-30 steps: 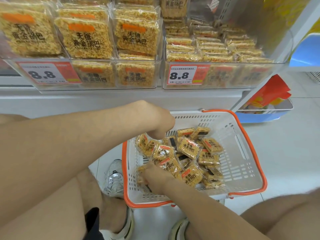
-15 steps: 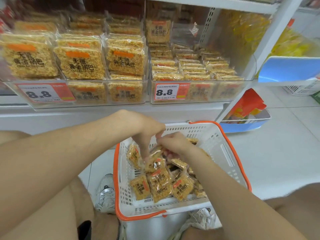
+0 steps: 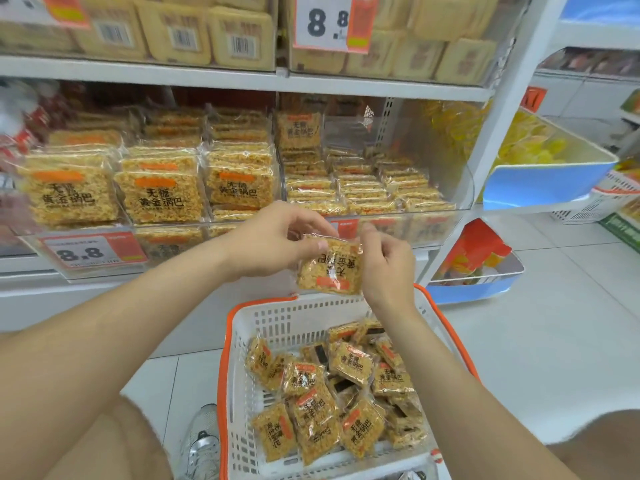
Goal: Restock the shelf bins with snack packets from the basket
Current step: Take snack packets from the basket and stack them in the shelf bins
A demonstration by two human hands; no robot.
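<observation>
A square yellow snack packet [image 3: 330,270] with black lettering hangs upside down in front of the shelf, above the basket. My left hand [image 3: 277,237] pinches its top left edge and my right hand [image 3: 386,263] grips its right side. Below them a white basket with an orange rim [image 3: 239,375] holds several of the same packets [image 3: 341,389]. The right clear shelf bin [image 3: 436,220] holds flat-stacked packets, with open room at its back right. The left clear bin [image 3: 104,244] is packed with upright packets.
An upper shelf [image 3: 242,76] carries pale boxed goods and an 8.8 price tag. A white shelf upright [image 3: 498,143] stands right of the bins, with blue trays [image 3: 540,181] beyond it. My shoe [image 3: 202,441] sits on the tiled floor left of the basket.
Both hands have risen out of the basket with one packet, up to the front of the bins. The view has tilted upward to show more of the shelves.
</observation>
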